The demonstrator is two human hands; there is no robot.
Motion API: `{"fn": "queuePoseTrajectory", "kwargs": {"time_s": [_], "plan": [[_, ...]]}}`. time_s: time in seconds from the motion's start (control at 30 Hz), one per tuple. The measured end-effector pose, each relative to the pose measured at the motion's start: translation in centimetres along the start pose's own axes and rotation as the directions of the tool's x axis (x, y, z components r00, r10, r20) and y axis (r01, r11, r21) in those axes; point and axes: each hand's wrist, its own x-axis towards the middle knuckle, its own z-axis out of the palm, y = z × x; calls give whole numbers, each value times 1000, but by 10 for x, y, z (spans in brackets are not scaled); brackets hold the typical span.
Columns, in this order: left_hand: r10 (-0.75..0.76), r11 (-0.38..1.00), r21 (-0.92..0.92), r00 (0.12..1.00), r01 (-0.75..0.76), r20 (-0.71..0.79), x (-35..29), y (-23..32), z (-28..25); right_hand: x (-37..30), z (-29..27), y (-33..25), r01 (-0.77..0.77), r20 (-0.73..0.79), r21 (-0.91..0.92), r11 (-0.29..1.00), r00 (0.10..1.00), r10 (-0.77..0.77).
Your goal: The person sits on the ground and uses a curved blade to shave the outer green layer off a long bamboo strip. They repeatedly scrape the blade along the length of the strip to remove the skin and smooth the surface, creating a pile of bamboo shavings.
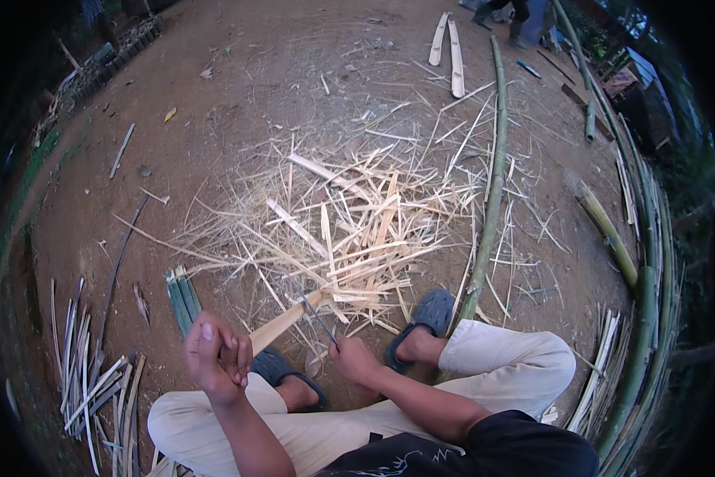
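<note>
My left hand [218,354] is raised at the lower left with its fingers curled closed. A pale split bamboo strip [282,324] runs from beside those fingers toward the pile, its near end hidden behind them. My right hand [357,363] is closed around the handle of a knife [317,318]. The thin dark blade points up and left, across the strip near its far end. Beyond the blade, a heap of pale bamboo shavings and slats [365,230] covers the dirt.
Green split bamboo pieces [184,300] lie behind my left hand. Thin strips [83,374] are bundled at the left. A long green pole [494,175] crosses the ground, with more poles [639,350] at the right. Two split halves [455,60] lie far off, near another person's legs [519,17].
</note>
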Motion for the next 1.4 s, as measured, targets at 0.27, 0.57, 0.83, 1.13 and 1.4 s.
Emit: {"fn": "queuePoseTrajectory", "kwargs": {"time_s": [0.27, 0.57, 0.83, 1.13, 1.4], "plan": [[-32, 943, 332, 986, -24, 162, -38, 2, 0, -55, -19, -65, 559, -168, 135, 818, 827, -537], [-67, 945, 325, 956, -30, 285, -61, -2, 4, -22, -1, 10, 124, -66, 12, 992, 990, -123], [-21, 916, 399, 985, -50, 170, -65, -7, 9, 10, 14, 33, -33, -25, -125, 992, 999, 30], [67, 916, 367, 962, -164, 263, -54, -7, 7, 14, 35, 58, 111, -114, -213, 971, 984, -138], [92, 976, 178, 979, -125, 181, -47, -13, -5, 13, 10, 13, 340, -118, -146, 929, 926, -358]]}}
